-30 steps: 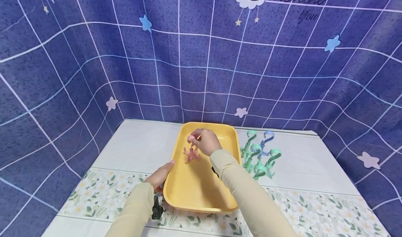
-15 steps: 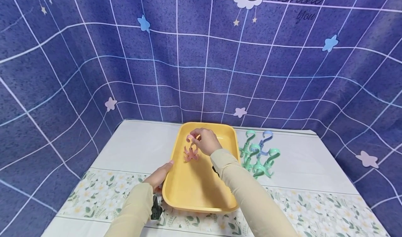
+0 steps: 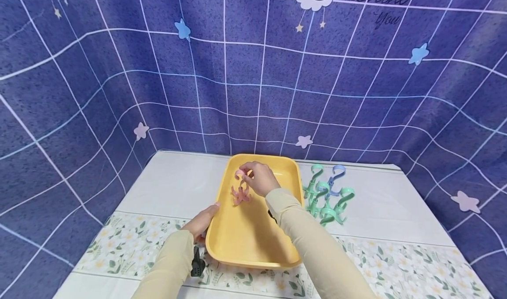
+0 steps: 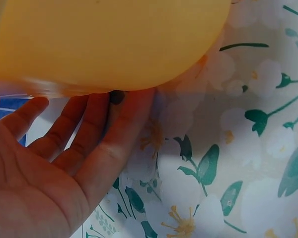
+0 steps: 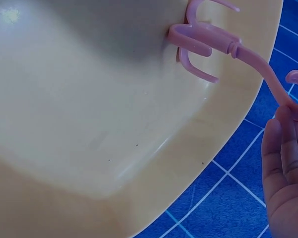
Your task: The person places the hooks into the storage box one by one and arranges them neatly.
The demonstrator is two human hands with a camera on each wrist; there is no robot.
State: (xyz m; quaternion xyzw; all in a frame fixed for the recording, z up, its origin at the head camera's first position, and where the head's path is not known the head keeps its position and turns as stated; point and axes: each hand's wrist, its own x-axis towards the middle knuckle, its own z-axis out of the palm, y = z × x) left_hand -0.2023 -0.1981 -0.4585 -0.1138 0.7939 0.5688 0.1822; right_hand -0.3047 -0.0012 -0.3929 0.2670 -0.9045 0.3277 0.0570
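Inside the yellow plastic tray (image 3: 253, 242), toward its far left corner, a pink claw hook (image 3: 240, 195) stands upright on its spread prongs. My right hand (image 3: 259, 178) pinches the curved top of this hook between thumb and fingertips; in the right wrist view the pink claw hook (image 5: 208, 37) has its prongs close to the tray floor. At the tray's left side is my left hand (image 3: 203, 220), its thumb by the rim. The left wrist view has the fingers of the left hand (image 4: 89, 153) stretched out, with their tips against the tray's outer side (image 4: 124, 49).
Right of the tray lie several green claw hooks (image 3: 314, 202) and a blue claw hook (image 3: 338, 172), bunched together on the white and floral tablecloth (image 3: 380, 202). A blue curtain (image 3: 253, 70) with a grid pattern hangs behind and on both sides.
The pink hook has turned slightly in my right hand's grip, and more of its curved top shows. My left hand and the tray keep their places.
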